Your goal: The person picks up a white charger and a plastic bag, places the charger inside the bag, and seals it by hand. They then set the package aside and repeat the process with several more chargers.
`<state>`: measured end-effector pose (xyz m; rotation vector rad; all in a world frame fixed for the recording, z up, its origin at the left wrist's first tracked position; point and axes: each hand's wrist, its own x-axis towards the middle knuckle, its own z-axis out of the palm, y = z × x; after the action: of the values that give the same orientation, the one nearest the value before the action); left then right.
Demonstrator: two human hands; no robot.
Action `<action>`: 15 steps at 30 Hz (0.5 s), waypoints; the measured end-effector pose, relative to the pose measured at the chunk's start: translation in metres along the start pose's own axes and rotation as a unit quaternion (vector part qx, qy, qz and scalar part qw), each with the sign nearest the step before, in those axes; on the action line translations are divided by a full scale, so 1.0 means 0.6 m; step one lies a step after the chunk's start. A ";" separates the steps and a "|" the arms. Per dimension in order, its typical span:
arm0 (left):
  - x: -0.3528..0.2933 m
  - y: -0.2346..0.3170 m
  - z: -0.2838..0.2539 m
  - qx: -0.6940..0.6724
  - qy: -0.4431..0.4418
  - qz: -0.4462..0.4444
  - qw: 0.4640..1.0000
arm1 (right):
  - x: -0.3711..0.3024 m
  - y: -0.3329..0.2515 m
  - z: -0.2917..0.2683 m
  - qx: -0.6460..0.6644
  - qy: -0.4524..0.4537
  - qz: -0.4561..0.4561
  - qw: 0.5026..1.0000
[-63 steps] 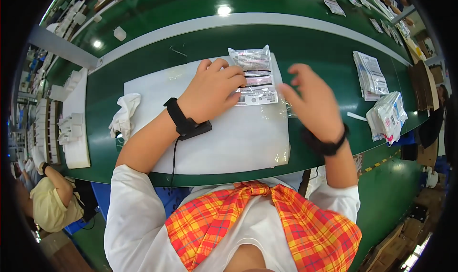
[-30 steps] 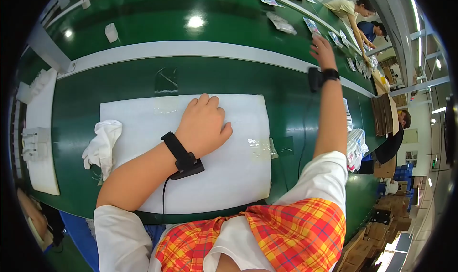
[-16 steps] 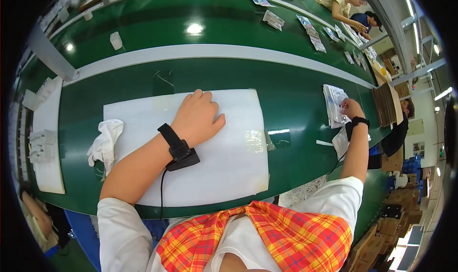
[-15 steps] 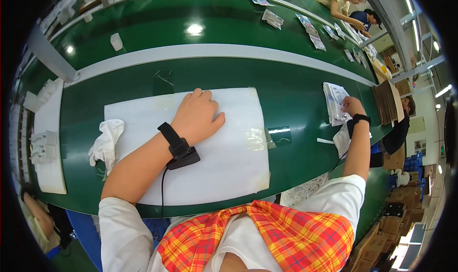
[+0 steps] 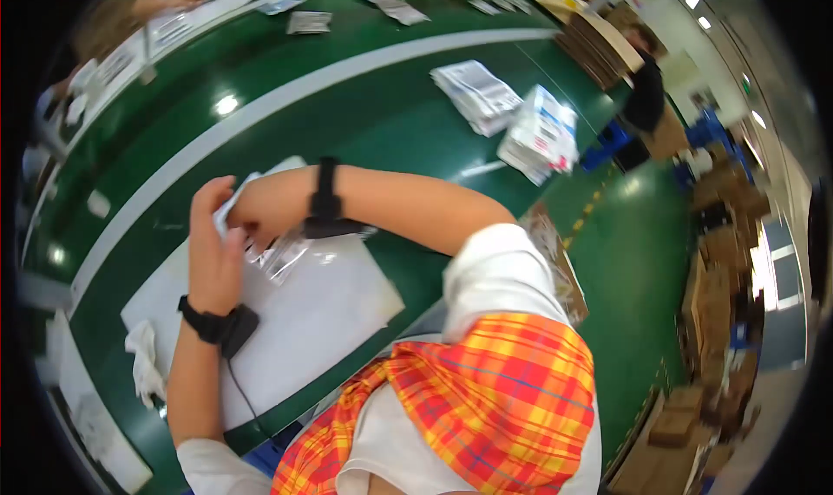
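Over the white foam board point(image 5: 312, 339), my two hands meet at a clear plastic packet point(image 5: 282, 256) with a pale part showing beside the fingers. My right hand point(image 5: 267, 207) has its fingers curled down onto the packet, and that forearm reaches across from the right. On the packet's left edge, my left hand point(image 5: 215, 256) closes with its thumb and fingers, partly hidden and blurred. Each wrist wears a black strap with a small box. A white glove point(image 5: 143, 360) lies at the board's left edge.
Two stacks of flat printed packets, a left stack point(image 5: 477, 98) and a right stack point(image 5: 540, 135), lie on the green table point(image 5: 382, 113). A pale rail point(image 5: 347, 65) crosses behind. Cardboard sheets point(image 5: 599, 48) stand at the far right near a person in black point(image 5: 646, 91).
My right hand has left the packet stack and swung left over the board, with a plastic packet. My left hand has lifted to meet it. The view has turned to the right.
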<state>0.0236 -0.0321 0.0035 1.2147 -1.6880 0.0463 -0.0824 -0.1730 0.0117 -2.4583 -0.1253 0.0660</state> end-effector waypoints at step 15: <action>-0.014 -0.041 -0.003 -0.184 -0.201 -0.360 0.892 | -0.023 -0.026 0.043 -0.123 0.025 0.004 0.992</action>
<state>0.0428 -0.0374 -0.0136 1.5401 -1.3812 -0.9938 -0.0996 -0.1466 0.0017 -2.7046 -0.1079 -0.0101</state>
